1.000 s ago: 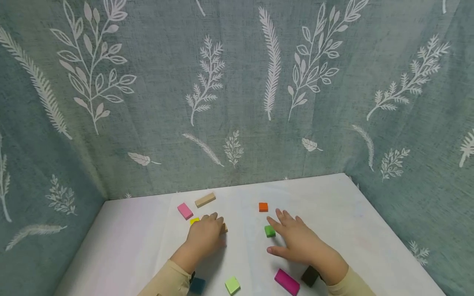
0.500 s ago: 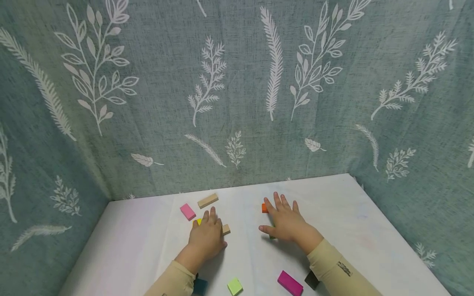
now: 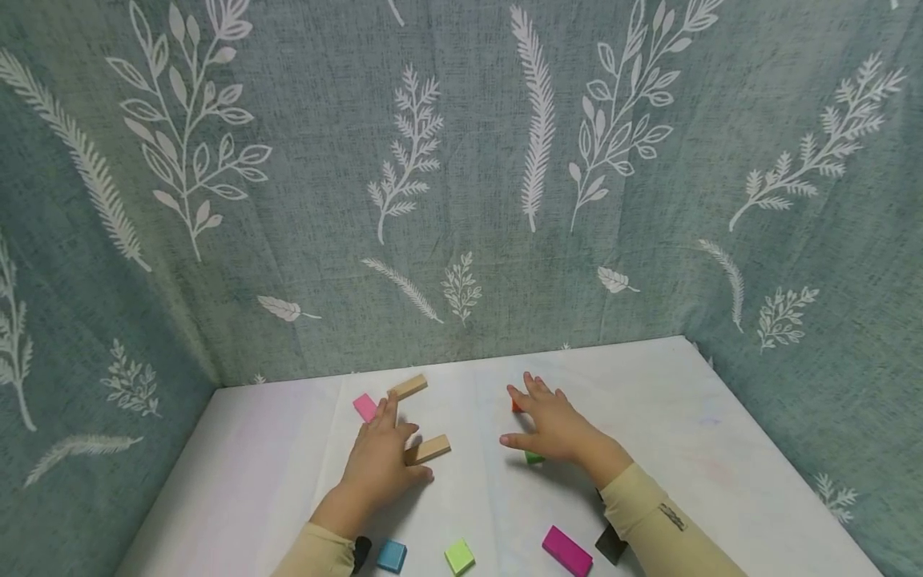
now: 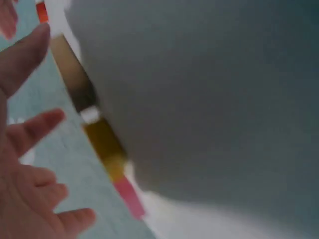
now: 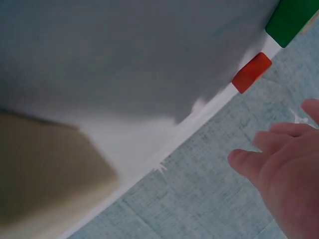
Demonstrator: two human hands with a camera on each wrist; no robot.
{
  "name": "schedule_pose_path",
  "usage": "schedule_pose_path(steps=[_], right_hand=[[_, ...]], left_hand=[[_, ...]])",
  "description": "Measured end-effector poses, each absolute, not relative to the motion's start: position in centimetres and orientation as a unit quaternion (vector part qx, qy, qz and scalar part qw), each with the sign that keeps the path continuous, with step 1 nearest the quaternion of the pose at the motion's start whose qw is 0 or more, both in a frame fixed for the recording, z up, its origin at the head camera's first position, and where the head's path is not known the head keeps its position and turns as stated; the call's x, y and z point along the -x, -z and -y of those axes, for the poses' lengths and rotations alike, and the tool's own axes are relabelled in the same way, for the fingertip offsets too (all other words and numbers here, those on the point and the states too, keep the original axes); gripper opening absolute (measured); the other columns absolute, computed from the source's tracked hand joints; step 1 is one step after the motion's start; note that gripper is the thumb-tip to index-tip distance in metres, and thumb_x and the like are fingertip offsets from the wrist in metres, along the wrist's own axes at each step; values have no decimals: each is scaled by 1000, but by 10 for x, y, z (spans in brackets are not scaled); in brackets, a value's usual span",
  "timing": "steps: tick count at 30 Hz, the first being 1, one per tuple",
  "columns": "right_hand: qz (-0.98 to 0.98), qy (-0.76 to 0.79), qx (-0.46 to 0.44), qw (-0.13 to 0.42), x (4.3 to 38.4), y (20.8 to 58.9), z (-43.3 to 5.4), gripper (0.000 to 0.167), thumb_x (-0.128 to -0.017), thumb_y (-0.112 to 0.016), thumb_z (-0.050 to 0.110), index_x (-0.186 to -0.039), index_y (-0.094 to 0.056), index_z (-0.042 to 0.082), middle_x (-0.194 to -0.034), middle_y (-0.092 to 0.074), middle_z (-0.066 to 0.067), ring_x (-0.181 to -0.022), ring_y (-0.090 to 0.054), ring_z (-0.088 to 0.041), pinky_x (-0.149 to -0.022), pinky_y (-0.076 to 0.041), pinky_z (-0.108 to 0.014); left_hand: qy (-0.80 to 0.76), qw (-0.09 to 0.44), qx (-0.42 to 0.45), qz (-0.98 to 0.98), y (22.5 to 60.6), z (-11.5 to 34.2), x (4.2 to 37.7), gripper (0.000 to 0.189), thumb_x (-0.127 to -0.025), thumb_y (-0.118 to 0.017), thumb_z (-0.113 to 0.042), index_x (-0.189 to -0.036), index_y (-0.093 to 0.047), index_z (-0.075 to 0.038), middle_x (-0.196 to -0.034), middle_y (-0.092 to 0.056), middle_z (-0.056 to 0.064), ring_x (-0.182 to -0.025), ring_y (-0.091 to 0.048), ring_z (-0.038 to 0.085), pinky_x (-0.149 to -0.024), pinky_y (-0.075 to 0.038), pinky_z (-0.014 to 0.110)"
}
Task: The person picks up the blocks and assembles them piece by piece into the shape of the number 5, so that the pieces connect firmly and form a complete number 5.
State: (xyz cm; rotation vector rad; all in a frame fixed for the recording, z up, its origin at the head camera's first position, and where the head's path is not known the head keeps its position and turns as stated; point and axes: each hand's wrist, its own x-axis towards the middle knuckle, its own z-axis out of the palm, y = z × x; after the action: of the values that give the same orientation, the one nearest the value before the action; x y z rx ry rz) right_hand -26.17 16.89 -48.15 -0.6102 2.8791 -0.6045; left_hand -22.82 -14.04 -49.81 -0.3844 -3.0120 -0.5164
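Over white tabletop, hands outspread, right one partly hiding green block, sleeve overlapping dark block

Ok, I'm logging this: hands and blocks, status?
Left hand spread by nearer wooden block. Right hand spread near green block. Nothing gripped. Yellow block hidden from head view.

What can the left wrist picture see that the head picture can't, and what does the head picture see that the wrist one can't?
Only the left wrist picture shows the yellow block.

Only the head picture shows the blue block, lime block, purple block, dark block, green block and sleeves.

Both show the left hand, some of the right hand, the pink block, orange block, white table, curtain and wooden block, though the head picture has two wooden ones.
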Motion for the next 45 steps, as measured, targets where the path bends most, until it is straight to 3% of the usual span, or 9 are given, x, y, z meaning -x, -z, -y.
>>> schedule_pose_path(steps=[7, 11, 16, 27, 31, 34, 37, 41, 45], right_hand=[[-949, 241, 191, 62, 256, 481, -178, 91, -91, -64, 61, -160, -28, 15, -168, -15, -19, -156, -12, -39, -123, -14, -65], [-949, 249, 185, 58, 254, 484, -184, 90, -94, -60, 60, -161, -24, 13, -168, -14, -20, -156, -12, -41, -122, -13, -66], [-949, 253, 183, 47, 254, 487, -192, 89, -95, -56, 62, -162, -22, 13, -168, -14, -21, -156, -12, -42, -122, -13, -67], [-947, 253, 188, 57, 250, 486, -196, 91, -94, -55, 66, -161, -24, 13, -168, -13, -20, -156, -11, -41, -122, -12, -68], [-949, 247, 188, 50, 250, 486, -197, 91, -94, -56, 65, -161, -24, 13, -168, -14, -20, -156, -13, -42, -122, -13, -67], [-950, 244, 187, 49, 251, 487, -198, 91, -93, -57, 65, -161, -24, 14, -168, -16, -20, -156, -14, -42, -122, -14, -67], [-950, 246, 188, 49, 250, 487, -198, 91, -93, -57, 65, -161, -25, 14, -168, -17, -20, -156, -14, -42, -122, -14, -67], [-950, 245, 188, 52, 250, 488, -197, 91, -93, -58, 65, -161, -25, 14, -168, -17, -20, -156, -14, -41, -122, -14, -67], [-951, 243, 186, 54, 249, 488, -196, 91, -92, -59, 64, -161, -26, 14, -167, -18, -20, -156, -14, -41, -122, -14, -66]], left_hand=[[246, -14, 98, 964, 508, 167, 234, 74, -61, -94, -48, -124, -73, -18, -168, -11, 22, -155, -12, 44, -120, -22, 65], [252, -48, 110, 960, 517, 174, 239, 80, -66, -89, -55, -135, -67, -21, -169, -7, 22, -156, -6, 43, -121, -15, 67], [253, -50, 128, 958, 528, 177, 247, 68, -75, -81, -57, -136, -65, -30, -170, -2, 17, -157, 0, 42, -121, -7, 70], [320, -22, 120, 940, 528, 172, 252, 36, -79, -85, -39, -111, -80, -26, -170, -6, 15, -157, -1, 42, -121, -7, 69], [382, 0, 120, 916, 522, 169, 252, 33, -83, -83, -31, -115, -77, -23, -167, -27, 7, -156, -18, 35, -123, -18, 61], [428, 27, 124, 895, 517, 164, 251, 33, -85, -82, -24, -117, -76, -21, -147, -57, 2, -143, -46, 29, -118, -36, 53], [473, 29, 115, 873, 514, 160, 252, 30, -85, -82, -17, -115, -76, -19, -119, -72, 0, -116, -68, 21, -98, -56, 36], [503, 11, 101, 858, 512, 156, 251, 26, -84, -82, -14, -110, -77, -18, -102, -72, 0, -89, -68, 11, -71, -55, 20], [499, 2, 100, 861, 512, 155, 252, 24, -85, -81, -14, -109, -77, -15, -96, -72, 1, -80, -59, 10, -65, -50, 19]])
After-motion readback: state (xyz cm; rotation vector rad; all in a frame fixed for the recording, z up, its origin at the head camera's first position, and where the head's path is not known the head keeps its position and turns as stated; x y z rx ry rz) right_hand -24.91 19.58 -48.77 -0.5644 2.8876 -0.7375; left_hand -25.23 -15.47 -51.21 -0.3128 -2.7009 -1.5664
